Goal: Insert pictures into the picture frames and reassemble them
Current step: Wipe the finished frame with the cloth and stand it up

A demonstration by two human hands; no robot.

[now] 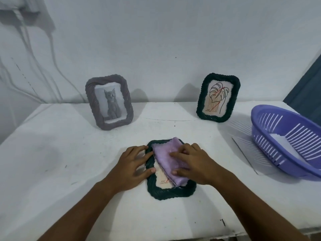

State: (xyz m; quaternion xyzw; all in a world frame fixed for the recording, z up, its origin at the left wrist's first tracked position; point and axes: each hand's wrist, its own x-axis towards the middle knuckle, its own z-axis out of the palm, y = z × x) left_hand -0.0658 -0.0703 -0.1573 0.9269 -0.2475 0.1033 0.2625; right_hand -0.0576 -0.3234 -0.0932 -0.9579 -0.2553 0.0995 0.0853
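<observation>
Pressing the folded lilac cloth (169, 160) flat-fingered with right hand (192, 164) over the dark green frame (171, 192) lying at table centre, left hand (133, 162) fingers spread steadying its edge, best wiping gently, keeping the picture (162, 180) seated

Both forearms are bare up to the picture's edge; no sleeve shows. The left hand (132, 165) and right hand (192, 163) wear nothing.

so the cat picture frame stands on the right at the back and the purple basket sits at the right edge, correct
Not quite. The head view shows the cat picture frame standing at the back on the left; the frame at the back right holds a leaf drawing. The purple basket does sit at the right edge.
</observation>
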